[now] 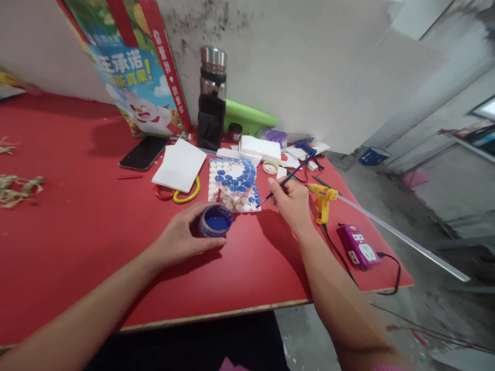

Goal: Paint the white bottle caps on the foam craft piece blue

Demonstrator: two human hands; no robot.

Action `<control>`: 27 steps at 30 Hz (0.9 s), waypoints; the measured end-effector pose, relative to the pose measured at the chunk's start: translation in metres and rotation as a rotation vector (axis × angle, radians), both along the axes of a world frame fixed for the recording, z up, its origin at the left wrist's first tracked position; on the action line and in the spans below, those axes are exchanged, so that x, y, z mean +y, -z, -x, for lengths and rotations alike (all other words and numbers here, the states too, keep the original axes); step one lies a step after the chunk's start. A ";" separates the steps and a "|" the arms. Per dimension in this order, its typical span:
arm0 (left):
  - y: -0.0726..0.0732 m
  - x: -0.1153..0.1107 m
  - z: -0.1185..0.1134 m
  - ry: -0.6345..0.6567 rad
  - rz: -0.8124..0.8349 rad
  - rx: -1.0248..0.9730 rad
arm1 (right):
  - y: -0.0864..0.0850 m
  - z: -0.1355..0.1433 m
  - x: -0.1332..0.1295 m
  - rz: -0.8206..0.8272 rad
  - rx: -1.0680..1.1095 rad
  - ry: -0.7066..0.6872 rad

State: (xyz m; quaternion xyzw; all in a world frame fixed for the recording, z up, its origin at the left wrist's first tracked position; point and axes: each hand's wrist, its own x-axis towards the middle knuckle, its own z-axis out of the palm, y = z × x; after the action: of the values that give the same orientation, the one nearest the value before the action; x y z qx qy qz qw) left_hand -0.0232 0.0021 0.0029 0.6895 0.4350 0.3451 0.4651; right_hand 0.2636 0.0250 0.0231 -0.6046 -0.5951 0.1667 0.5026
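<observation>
In my left hand [189, 234] is a small round jar of blue paint [216, 222], fingers wrapped round its side. My right hand [290, 201] pinches a thin dark-blue paintbrush [288, 179], its bristle end pointing down and left. The brush tip is at the lower right corner of a white board [213, 191] covered with small round pieces, some blue and some white. Blue pieces [243, 181] form a curved band around a white patch. Whether the bristles touch a piece I cannot tell.
A yellow glue gun [323, 198] with a long clear stick lies right of my right hand, near a purple power strip [359, 247]. Behind stand a bottle [213, 67] and a printed bag [143, 77]. White sheets [180, 165], scissors [187, 195] and a phone [144, 152] lie left.
</observation>
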 end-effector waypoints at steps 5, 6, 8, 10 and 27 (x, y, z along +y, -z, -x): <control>0.001 0.000 0.000 -0.005 -0.013 0.001 | 0.000 0.001 0.000 -0.030 -0.008 0.018; 0.001 0.000 0.000 -0.003 -0.016 0.001 | 0.000 0.001 0.000 -0.033 0.016 0.006; 0.001 0.000 0.000 0.001 -0.024 -0.002 | -0.001 0.003 0.000 -0.030 0.050 -0.026; 0.002 0.000 0.001 0.001 -0.029 -0.003 | 0.000 0.003 -0.001 -0.017 0.053 -0.056; 0.002 0.001 -0.001 -0.010 -0.006 -0.008 | -0.002 0.001 -0.001 -0.019 0.006 0.004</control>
State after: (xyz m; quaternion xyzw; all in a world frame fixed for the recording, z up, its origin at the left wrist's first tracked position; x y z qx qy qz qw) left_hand -0.0220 0.0027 0.0011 0.6872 0.4356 0.3514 0.4632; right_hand 0.2621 0.0237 0.0247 -0.6004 -0.5939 0.1619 0.5105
